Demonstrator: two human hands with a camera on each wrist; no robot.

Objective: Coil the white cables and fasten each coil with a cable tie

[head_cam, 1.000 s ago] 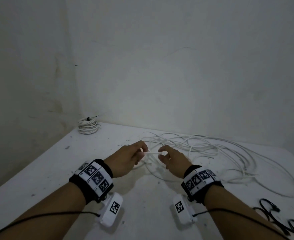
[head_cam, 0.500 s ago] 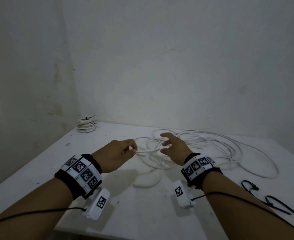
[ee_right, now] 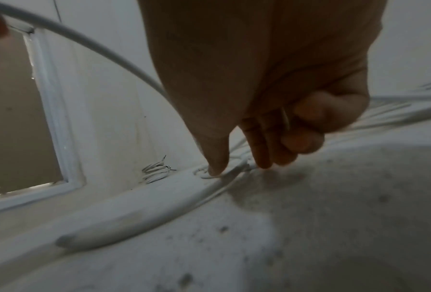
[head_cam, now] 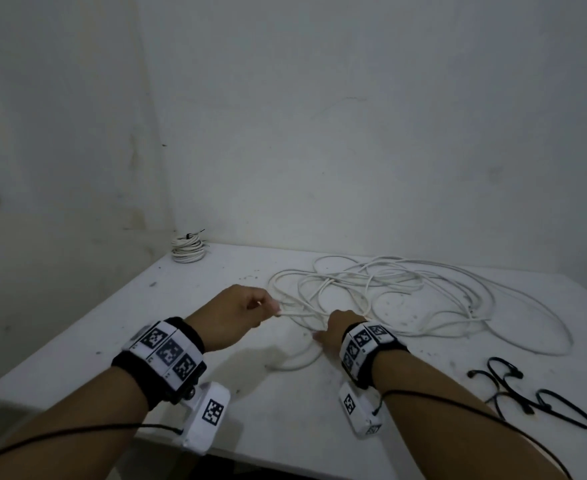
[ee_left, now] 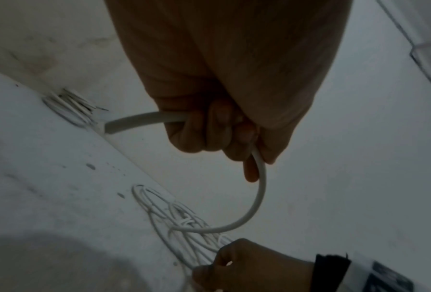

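The right hand [head_cam: 337, 329] has dropped from the raised strand to the table [head_cam: 112, 327], its fingers closing around the white cable [head_cam: 406, 289] there. The left hand [head_cam: 231, 315] grips the cable's end. A tied coil [head_cam: 188, 249] sits far-left; cable ties [head_cam: 527, 393] lie right.

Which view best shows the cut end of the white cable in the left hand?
Left wrist: the white cable's cut end sticks out clear of the left hand. In the head view the hand hides it; the right wrist view shows only the cable's span.
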